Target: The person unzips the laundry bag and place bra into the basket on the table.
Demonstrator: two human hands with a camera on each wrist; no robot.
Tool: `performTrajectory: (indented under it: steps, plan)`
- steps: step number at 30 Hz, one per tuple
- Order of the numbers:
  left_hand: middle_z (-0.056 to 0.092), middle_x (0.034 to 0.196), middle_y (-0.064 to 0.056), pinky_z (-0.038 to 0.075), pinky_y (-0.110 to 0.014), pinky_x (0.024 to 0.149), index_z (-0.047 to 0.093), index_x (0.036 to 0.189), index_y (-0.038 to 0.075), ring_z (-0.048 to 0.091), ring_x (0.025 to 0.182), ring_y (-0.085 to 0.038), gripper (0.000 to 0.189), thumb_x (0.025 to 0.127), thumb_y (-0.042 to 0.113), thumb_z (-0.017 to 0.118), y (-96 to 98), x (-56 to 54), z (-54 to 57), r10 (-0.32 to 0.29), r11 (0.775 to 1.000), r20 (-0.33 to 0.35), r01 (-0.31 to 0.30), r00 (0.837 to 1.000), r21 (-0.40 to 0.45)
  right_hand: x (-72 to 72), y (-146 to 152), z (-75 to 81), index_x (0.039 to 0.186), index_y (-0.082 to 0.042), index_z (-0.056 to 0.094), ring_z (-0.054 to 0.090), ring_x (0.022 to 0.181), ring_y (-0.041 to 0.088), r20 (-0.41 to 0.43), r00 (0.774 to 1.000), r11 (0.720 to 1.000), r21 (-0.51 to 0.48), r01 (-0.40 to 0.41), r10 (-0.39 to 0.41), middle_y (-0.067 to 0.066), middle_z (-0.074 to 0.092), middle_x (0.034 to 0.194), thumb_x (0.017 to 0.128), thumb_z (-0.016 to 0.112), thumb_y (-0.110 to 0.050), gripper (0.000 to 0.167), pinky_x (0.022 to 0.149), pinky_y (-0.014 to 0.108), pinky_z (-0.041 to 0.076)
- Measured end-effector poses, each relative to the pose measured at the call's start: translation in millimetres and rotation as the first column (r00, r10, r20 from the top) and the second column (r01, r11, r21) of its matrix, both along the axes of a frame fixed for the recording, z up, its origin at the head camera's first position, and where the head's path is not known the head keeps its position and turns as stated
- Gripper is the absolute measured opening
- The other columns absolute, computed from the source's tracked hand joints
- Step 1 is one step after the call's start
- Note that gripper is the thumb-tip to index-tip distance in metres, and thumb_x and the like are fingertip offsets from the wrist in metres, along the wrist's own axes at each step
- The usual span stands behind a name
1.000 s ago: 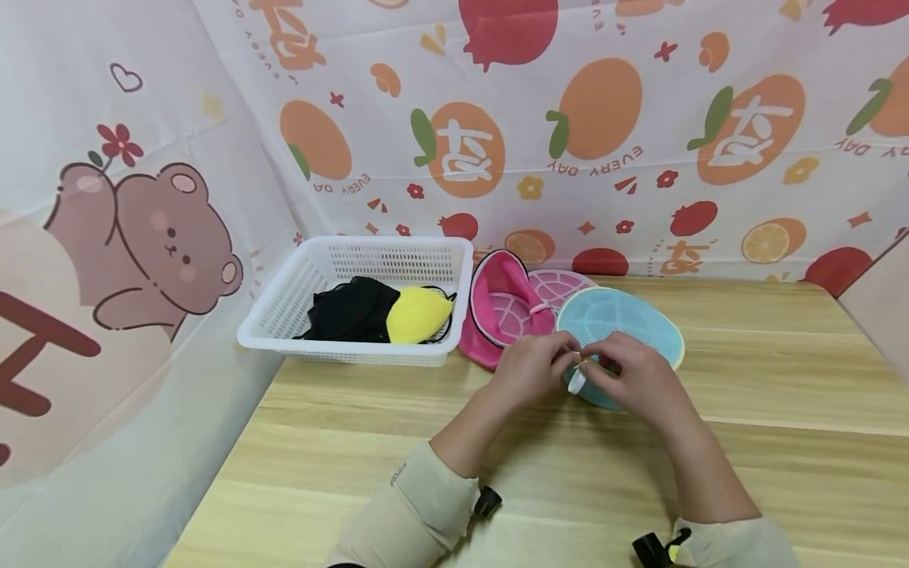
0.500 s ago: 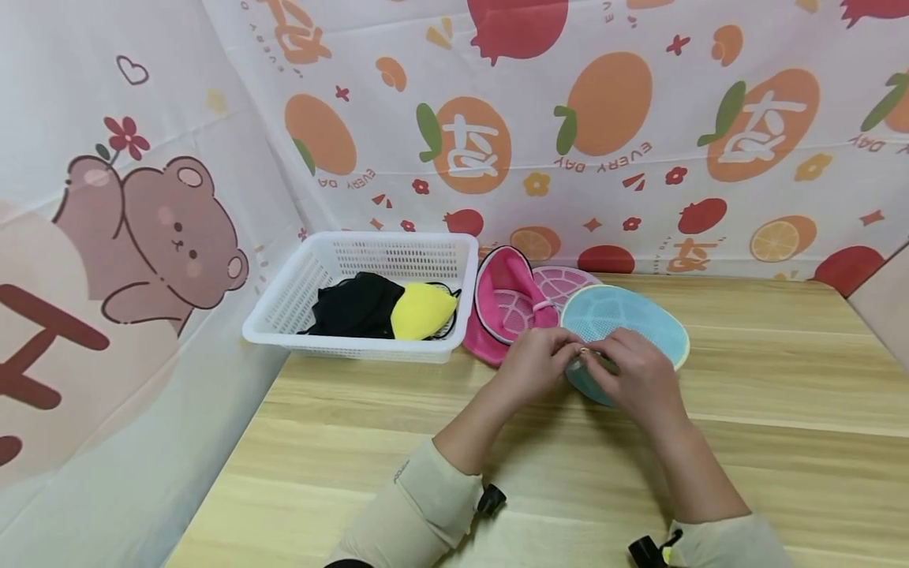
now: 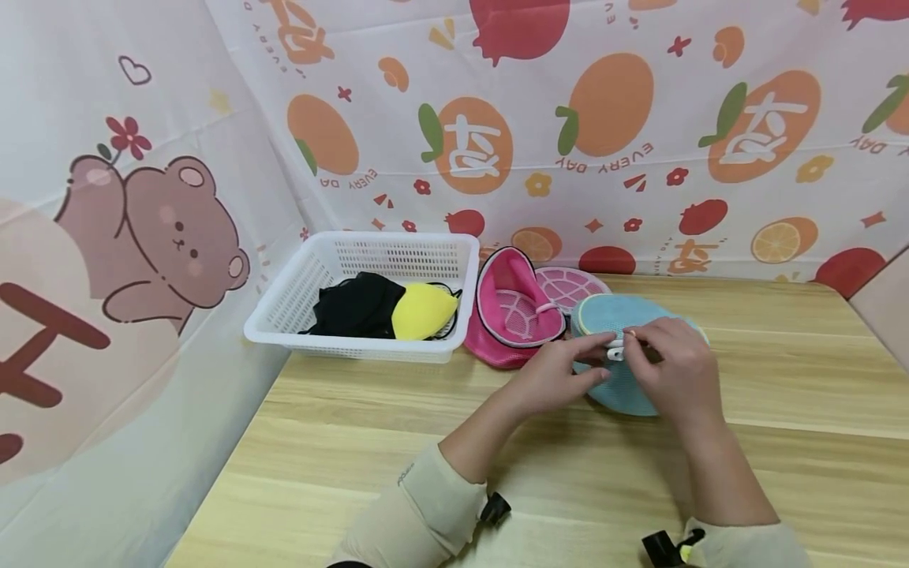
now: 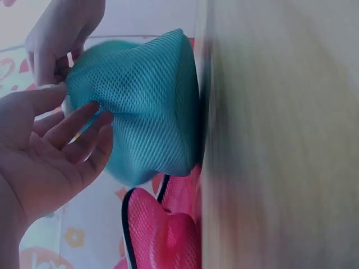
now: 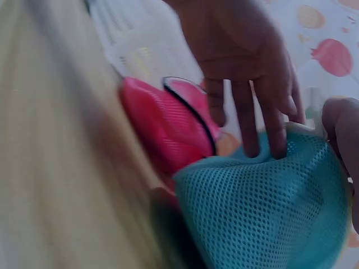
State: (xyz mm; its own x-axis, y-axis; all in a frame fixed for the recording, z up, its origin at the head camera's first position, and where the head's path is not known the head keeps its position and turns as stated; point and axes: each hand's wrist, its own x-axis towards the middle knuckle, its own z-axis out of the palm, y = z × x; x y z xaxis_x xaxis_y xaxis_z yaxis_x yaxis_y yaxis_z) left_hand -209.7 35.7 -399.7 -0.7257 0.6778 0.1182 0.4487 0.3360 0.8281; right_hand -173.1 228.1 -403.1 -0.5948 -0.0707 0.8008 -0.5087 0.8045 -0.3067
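A light blue mesh laundry bag [image 3: 628, 394] with a pale yellow rim stands on the table, tilted toward the person. My right hand [image 3: 678, 375] pinches at the zip on its near edge, where a small white tab [image 3: 616, 353] shows. My left hand [image 3: 550, 379] is at the bag's left side, thumb and fingers spread apart. In the left wrist view, the left fingertips [image 4: 92, 106] lie against the mesh, lightly bent and gripping nothing. Part of the zip is hidden by the right fingers.
Left of the blue bag lies a pink mesh bag [image 3: 490, 351], unzipped, with a pink round lid [image 3: 568, 285] behind it. Farther left, a white plastic basket [image 3: 284, 335] holds a black garment [image 3: 358, 308] and a yellow bra cup [image 3: 422, 312]. A printed cloth hangs behind the table.
Both hands, earlier pinching close together at the zip, have shifted right along with the blue bag. The left fingers have spread and loosened, and the white tab shows between the hands.
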Motion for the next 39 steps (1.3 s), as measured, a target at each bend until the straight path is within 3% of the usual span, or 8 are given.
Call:
performTrajectory:
  steps: [5,7,9,13,16,23,28,39]
  plan:
    - [0.066,0.102,0.008,0.049,-0.013,0.077,0.066,0.132,0.013,0.058,0.091,0.001,0.034,0.100,0.022,0.067,0.8,4.3,3.5,-0.021,0.995,-0.149,0.006,0.989,-0.098,6.0,6.9,12.7,0.092,0.002,0.079,0.057,0.085,0.032,0.100,0.994,0.999,0.020,0.043,-0.044,0.013,0.071,0.087,0.083,0.078,-0.003,0.010,0.073,0.041,0.042]
    - [0.064,0.097,0.008,0.046,-0.012,0.072,0.072,0.121,0.012,0.055,0.085,-0.004,0.024,0.099,0.021,0.067,-0.3,5.7,5.1,0.025,0.996,-0.254,-0.045,0.967,-0.075,7.3,6.3,15.4,0.097,0.001,0.079,0.058,0.090,0.031,0.124,0.992,0.999,0.010,0.038,-0.039,0.012,0.072,0.092,0.082,0.081,-0.001,0.015,0.077,0.034,0.043]
    - [0.063,0.098,0.006,0.045,-0.011,0.075,0.075,0.112,0.011,0.056,0.089,-0.006,0.017,0.098,0.019,0.069,-2.4,6.8,7.1,0.100,0.994,-0.376,-0.113,0.921,-0.012,7.2,4.8,16.2,0.101,0.001,0.079,0.060,0.092,0.029,0.122,0.992,1.000,-0.013,0.014,-0.012,0.012,0.073,0.095,0.082,0.081,0.002,0.019,0.082,0.023,0.042]
    - [0.066,0.104,0.002,0.046,-0.012,0.084,0.075,0.113,0.011,0.059,0.098,-0.011,0.021,0.093,0.019,0.075,-6.9,8.2,12.1,0.239,0.971,-0.553,-0.211,0.799,0.114,5.2,-0.9,14.8,0.102,0.002,0.078,0.061,0.096,0.028,0.070,0.993,0.995,-0.055,-0.087,0.091,0.011,0.074,0.096,0.080,0.081,0.005,0.022,0.092,0.009,0.036]
    - [0.069,0.107,-0.001,0.048,-0.013,0.087,0.076,0.116,0.008,0.062,0.100,-0.011,0.026,0.092,0.019,0.077,-7.4,8.2,13.7,0.234,0.972,-0.593,-0.203,0.770,0.120,3.0,-7.8,11.6,0.099,0.003,0.078,0.062,0.096,0.030,0.012,0.985,0.984,-0.061,-0.169,0.170,0.012,0.074,0.096,0.078,0.080,0.007,0.021,0.097,0.014,0.037]
    - [0.070,0.097,-0.002,0.049,-0.011,0.075,0.078,0.109,0.007,0.064,0.086,-0.010,0.020,0.093,0.018,0.076,-4.8,9.8,12.7,0.212,0.974,-0.620,-0.212,0.755,0.075,3.2,-22.7,5.4,0.097,0.001,0.078,0.064,0.098,0.031,-0.029,0.977,0.974,-0.078,-0.213,0.212,0.010,0.074,0.094,0.077,0.082,0.007,0.021,0.107,0.038,0.041]
    - [0.069,0.095,0.000,0.049,-0.012,0.077,0.078,0.106,0.008,0.064,0.086,-0.009,0.017,0.093,0.018,0.076,-5.2,8.0,13.3,0.196,0.973,-0.618,-0.231,0.761,0.024,5.7,-25.8,3.9,0.099,0.000,0.078,0.071,0.094,0.029,0.040,0.985,0.981,-0.104,-0.163,0.168,0.009,0.076,0.095,0.081,0.080,0.006,0.019,0.116,0.062,0.026]
    - [0.071,0.098,0.003,0.049,-0.011,0.082,0.079,0.106,0.012,0.063,0.091,-0.007,0.017,0.092,0.022,0.076,-13.5,0.4,17.9,0.161,0.970,-0.553,-0.235,0.817,-0.064,5.0,-19.0,5.7,0.103,0.005,0.076,0.072,0.097,0.036,0.105,0.992,0.984,-0.172,-0.051,0.070,0.016,0.076,0.097,0.086,0.077,0.003,0.017,0.120,0.052,0.023]
